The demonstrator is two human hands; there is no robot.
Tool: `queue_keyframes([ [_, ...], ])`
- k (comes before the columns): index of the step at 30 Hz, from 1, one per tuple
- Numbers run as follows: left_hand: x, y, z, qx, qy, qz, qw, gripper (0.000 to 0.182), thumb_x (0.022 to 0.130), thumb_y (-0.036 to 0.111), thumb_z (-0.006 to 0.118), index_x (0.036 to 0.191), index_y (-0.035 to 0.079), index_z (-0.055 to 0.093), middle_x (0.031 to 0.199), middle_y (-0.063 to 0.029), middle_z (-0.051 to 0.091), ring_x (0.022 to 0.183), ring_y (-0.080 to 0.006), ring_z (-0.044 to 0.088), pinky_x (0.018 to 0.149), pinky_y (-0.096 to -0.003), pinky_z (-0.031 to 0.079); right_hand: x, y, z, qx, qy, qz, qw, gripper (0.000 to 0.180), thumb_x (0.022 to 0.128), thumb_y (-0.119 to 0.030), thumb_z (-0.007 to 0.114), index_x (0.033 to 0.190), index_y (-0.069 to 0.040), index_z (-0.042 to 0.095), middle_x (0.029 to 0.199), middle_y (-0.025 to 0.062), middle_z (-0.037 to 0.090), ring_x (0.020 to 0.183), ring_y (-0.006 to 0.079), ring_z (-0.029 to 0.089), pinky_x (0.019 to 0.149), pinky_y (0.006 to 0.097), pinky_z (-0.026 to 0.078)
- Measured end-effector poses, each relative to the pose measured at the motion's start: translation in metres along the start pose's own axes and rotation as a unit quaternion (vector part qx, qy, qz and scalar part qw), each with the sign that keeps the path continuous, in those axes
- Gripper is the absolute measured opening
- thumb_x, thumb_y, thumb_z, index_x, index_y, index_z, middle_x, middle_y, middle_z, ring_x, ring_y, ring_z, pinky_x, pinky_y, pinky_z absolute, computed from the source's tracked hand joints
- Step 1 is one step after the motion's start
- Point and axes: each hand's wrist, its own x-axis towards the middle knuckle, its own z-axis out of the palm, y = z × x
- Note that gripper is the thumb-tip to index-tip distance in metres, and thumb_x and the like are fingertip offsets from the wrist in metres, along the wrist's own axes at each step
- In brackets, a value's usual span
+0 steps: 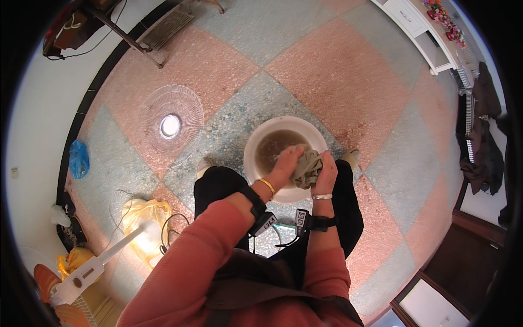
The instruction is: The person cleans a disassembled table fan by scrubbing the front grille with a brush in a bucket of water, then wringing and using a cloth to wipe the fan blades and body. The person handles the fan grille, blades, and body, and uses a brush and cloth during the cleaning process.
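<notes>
A white basin (250, 157) sits on the floor between my feet, holding murky brown water (273, 145). Over its right side I have a bunched, wet-looking grey-beige cloth (307, 168) in both hands. My left hand (287, 163) grips the cloth from the left, knuckles upward. Against its right side presses my right hand (326, 173), fingers pointing away from me. The lower part of the cloth and the palms are hidden. Each wrist carries a bracelet and a black strap with a small device.
A round wire fan guard (190, 110) lies on the terrazzo floor to the left. Nearer are a yellowish plastic bag (153, 208) and a white fan stand (88, 272). A blue plastic bag (79, 161) rests by the wall. A white cabinet (402, 18) stands at far right.
</notes>
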Motion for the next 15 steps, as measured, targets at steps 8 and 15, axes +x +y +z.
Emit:
queue_keyframes([
  [8,-0.036,0.049,-0.011,0.097,-0.068,-0.045,0.992,0.030,0.089,0.030,0.056,0.109,0.008,0.057,0.095,-0.0005,0.060,0.086,-0.0111,0.057,0.069,-0.0287,0.048,-0.026,-0.018,-0.030,0.027,-0.048,0.018,0.998,0.036,0.096,-0.032,0.045,0.103,0.000,0.057,0.095,0.0067,0.060,0.085,0.0146,0.058,0.073,0.0287,0.049],
  [15,-0.040,0.045,-0.029,0.249,-0.147,0.012,0.957,0.062,0.079,0.031,0.069,0.132,0.011,0.043,0.127,-0.0048,0.046,0.105,-0.0195,0.053,0.089,-0.0293,0.043,-0.031,-0.027,-0.035,0.086,-0.100,0.062,0.989,0.029,0.093,-0.024,0.052,0.110,-0.001,0.053,0.106,0.0095,0.060,0.090,0.0205,0.061,0.078,0.0341,0.051],
])
